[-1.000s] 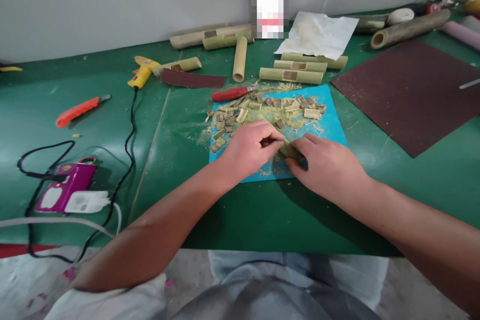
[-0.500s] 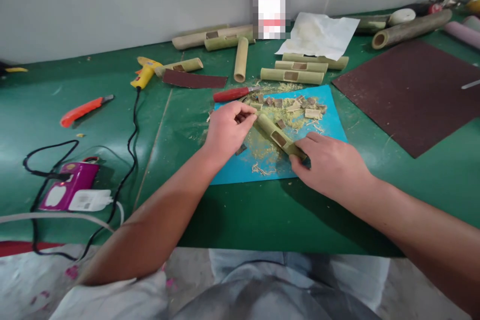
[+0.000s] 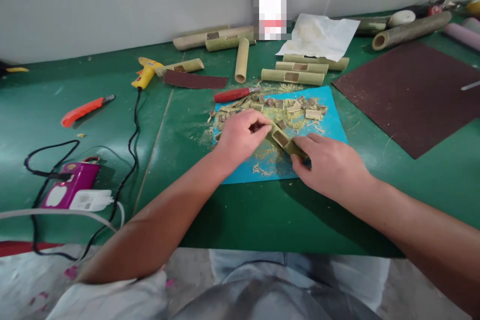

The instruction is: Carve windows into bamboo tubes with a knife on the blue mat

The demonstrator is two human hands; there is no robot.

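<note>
A short green bamboo tube (image 3: 280,137), with a rectangular window cut in its side, lies slanted over a blue sheet (image 3: 335,120). My right hand (image 3: 328,160) is closed around its near end. My left hand (image 3: 242,135) is closed in a pinch over the far end, thumb and fingertips at the tube; whatever they pinch is hidden. Bamboo chips (image 3: 313,113), shavings and yellowish dust cover much of the sheet. Just beyond my left hand lies a red-handled tool (image 3: 232,94), its metal end pointing right.
More windowed bamboo tubes (image 3: 292,77) lie behind the sheet. Dark brown sandpaper (image 3: 410,97) is at right, a narrow strip (image 3: 195,79) farther left. At left are a yellow glue gun (image 3: 146,74), an orange utility knife (image 3: 84,111), a purple power strip (image 3: 71,185) and trailing cords.
My left hand has shifted right, from beside the tube's far end to over it, covering that end. My right hand and the tube have hardly moved.
</note>
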